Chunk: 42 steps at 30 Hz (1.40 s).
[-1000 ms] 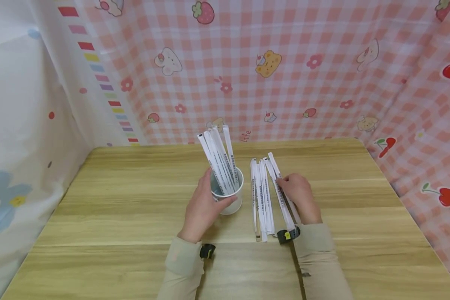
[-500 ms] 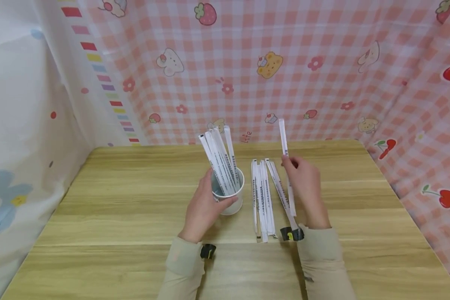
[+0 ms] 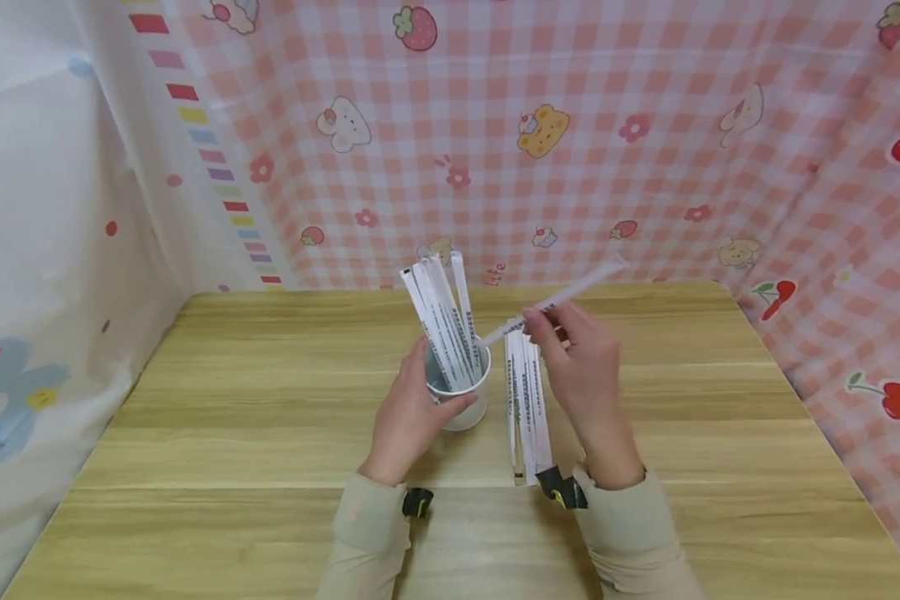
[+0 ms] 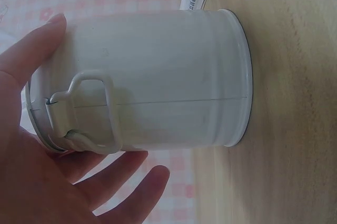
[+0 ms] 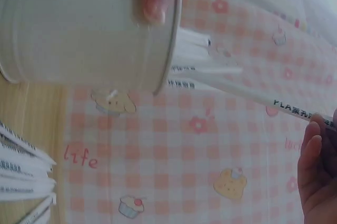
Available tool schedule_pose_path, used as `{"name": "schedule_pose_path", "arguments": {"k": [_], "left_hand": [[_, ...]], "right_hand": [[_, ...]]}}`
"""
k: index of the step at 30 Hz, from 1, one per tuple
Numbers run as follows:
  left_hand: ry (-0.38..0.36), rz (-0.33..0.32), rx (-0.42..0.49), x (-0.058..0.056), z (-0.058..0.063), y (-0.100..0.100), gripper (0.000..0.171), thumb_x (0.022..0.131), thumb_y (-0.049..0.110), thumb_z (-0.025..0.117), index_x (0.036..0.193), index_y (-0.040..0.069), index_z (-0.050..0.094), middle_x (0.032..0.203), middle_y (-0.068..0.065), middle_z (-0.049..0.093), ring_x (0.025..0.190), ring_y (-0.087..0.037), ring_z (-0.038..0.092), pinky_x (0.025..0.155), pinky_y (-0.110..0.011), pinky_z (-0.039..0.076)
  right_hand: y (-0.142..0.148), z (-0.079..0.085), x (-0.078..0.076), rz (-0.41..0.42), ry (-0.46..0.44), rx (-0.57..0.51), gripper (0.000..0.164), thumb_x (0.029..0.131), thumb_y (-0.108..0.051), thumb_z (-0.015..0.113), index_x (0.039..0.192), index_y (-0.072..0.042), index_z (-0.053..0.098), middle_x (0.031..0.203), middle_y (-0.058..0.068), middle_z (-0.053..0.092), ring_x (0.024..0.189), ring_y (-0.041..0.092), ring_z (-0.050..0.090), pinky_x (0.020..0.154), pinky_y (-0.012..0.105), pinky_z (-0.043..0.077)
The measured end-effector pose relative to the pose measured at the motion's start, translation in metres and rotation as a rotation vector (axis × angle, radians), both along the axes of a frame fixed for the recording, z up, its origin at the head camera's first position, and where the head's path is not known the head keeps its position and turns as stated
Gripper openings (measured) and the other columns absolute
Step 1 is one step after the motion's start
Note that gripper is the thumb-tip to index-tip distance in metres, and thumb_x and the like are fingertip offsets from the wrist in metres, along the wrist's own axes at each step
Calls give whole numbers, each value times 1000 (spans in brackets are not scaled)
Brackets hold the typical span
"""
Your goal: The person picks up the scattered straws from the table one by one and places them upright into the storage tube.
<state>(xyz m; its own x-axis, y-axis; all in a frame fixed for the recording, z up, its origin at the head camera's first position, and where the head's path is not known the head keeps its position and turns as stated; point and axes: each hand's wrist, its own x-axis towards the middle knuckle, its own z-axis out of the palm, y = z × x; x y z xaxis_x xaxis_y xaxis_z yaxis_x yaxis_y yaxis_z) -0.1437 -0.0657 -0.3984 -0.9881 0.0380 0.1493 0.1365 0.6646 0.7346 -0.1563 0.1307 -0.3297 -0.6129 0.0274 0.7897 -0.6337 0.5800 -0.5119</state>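
A white metal pail (image 3: 465, 417) with a small wire handle stands on the table, several paper-wrapped straws (image 3: 442, 325) leaning out of its mouth. My left hand (image 3: 405, 412) holds it near the rim, thumb on one side and fingers on the other. Between thumb and fingers, my right hand (image 3: 585, 358) pinches one wrapped straw (image 3: 588, 279) marked "PLA". It slants down leftward, its lower end at the pail's mouth; whether it is inside I cannot tell. Below my right hand lies a row of wrapped straws (image 3: 525, 400), partly hidden by the hand and wrist.
The wood-grain table (image 3: 255, 417) runs out to both sides. A pink checked cloth (image 3: 420, 100) hangs behind it, with more cloth at left and right. A black wrist strap (image 3: 562, 487) on the right arm overlaps the near ends of the loose straws.
My right hand has lifted a straw from the row, tilted it and brought it left to the pail's mouth. The left hand keeps its hold on the pail.
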Motion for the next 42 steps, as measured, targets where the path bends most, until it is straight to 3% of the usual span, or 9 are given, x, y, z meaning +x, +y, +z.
{"name": "schedule_pose_path", "arguments": {"k": [5, 15, 21, 29, 35, 42], "left_hand": [[24, -21, 15, -1, -1, -1, 93, 66, 47, 74, 140, 24, 22, 130, -2, 41, 112, -19, 45, 86, -43, 42], [39, -39, 34, -1, 0, -1, 92, 67, 42, 75, 140, 23, 22, 130, 0, 40, 111, -15, 45, 85, -41, 42], [27, -27, 13, 0, 1, -1, 93, 67, 41, 75, 140, 23, 21, 132, -1, 39, 112, -16, 45, 85, -41, 43], [18, -22, -12, 0, 2, 0, 94, 67, 44, 74, 141, 22, 20, 132, -3, 39, 112, -18, 44, 85, -42, 43], [22, -18, 2, 0, 2, 0, 94, 66, 43, 75, 140, 22, 21, 131, -3, 40, 112, -18, 44, 85, -42, 42], [17, -1, -4, -1, 1, 1, 93, 65, 45, 75, 139, 22, 23, 129, -1, 41, 111, -17, 45, 86, -42, 42]], "right_hand": [[-15, -7, -3, 72, -24, 110, 10, 82, -17, 64, 83, -8, 65, 72, -2, 60, 62, 7, 55, 54, 19, 46], [-26, -31, -15, -1, -171, 333, 21, 84, -29, 61, 80, -9, 65, 73, -2, 58, 58, 11, 48, 50, 24, 39], [-30, -38, -19, -66, -346, 391, 20, 85, -30, 61, 84, -10, 64, 73, -2, 55, 60, 12, 46, 51, 25, 38], [-32, -51, -23, -75, -453, 388, 21, 85, -28, 60, 97, -12, 66, 78, -2, 56, 66, 12, 49, 54, 26, 40], [-24, -48, -25, -45, -531, 376, 27, 87, -30, 56, 107, -13, 65, 81, -1, 57, 69, 13, 50, 57, 27, 41], [0, -42, -29, -54, -620, 253, 41, 90, -40, 49, 121, -14, 55, 103, 3, 62, 91, 20, 57, 77, 38, 45]]}}
